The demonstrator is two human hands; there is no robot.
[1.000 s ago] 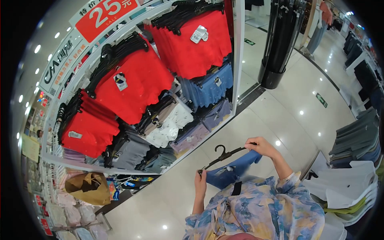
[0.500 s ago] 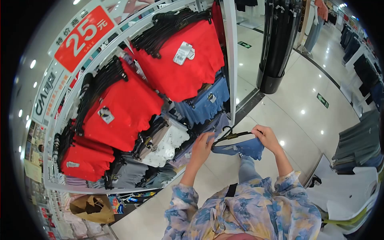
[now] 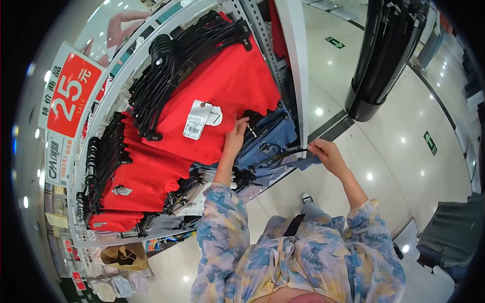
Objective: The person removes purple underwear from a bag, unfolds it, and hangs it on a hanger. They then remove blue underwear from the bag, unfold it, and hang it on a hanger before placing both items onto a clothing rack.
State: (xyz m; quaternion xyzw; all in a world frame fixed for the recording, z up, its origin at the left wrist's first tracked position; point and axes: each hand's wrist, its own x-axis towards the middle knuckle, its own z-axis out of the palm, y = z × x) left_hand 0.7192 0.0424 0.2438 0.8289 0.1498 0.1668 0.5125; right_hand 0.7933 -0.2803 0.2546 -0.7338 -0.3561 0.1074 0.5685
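My right hand [image 3: 329, 157] is closed on one end of a black clip hanger [image 3: 283, 156]. From this hanger hangs a blue garment [image 3: 303, 163], seen nearly edge-on beside the lower rail. My left hand [image 3: 234, 140] reaches to the hem of the front red garment [image 3: 222, 86], its fingers stretched along the fabric and partly hidden. A white price tag [image 3: 196, 120] hangs on that red garment. Behind my left hand, beneath the red row, hang several blue denim garments [image 3: 275, 130] on black hangers.
More red garments [image 3: 144, 182] fill the rack to the left, under a red sale sign [image 3: 75, 96]. A white rack post [image 3: 299, 65] stands to the right, with a black column of hangers [image 3: 386, 55] beyond it. A brown paper bag [image 3: 126, 256] sits lower left.
My left hand has left the blue garment's hanger and moved up to the red hem. The hanger, still in my right hand, has swung toward the rack. My view has shifted closer to the rack.
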